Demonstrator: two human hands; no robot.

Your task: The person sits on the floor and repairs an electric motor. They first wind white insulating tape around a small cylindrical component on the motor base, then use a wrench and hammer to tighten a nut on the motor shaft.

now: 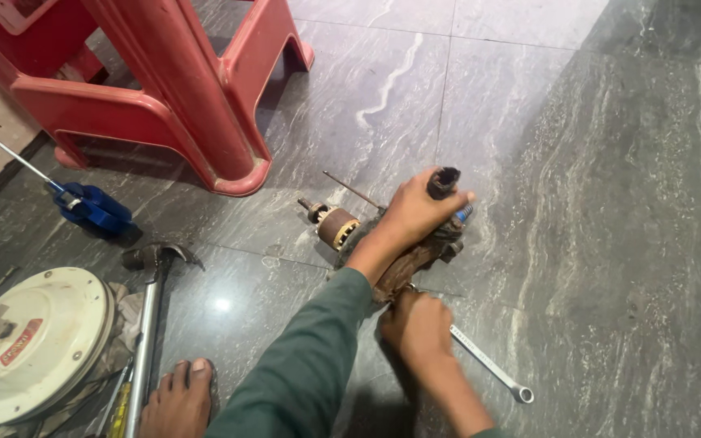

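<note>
On the grey stone floor (578, 162) the left hand (415, 212) lies over the top of a dirty brown metal part (415, 258), fingers curled round a short dark cylinder (443, 182) that stands up from it; a bit of blue (463, 214) shows just under the fingertips. The right hand (419, 324) is clenched on the near end of the same part, its wrist coming in from the bottom edge of the floor view. A silver spanner (492, 369) lies flat on the floor, its near end passing under the right hand and its ring end pointing toward the bottom right. Just left of the left hand lies a small motor rotor (336, 225) with a copper-coloured band and a thin shaft, and a thin rod (352, 191) lies beside it. Toward the top left corner stand the legs of a red plastic stool (188, 97). Near the left edge rest a blue tool with a long wire (91, 208), a hammer (152, 316) and a round white housing (30, 345) lying on a cloth; nothing visible sits inside any container. A bare foot (180, 397) rests at the bottom edge
</note>
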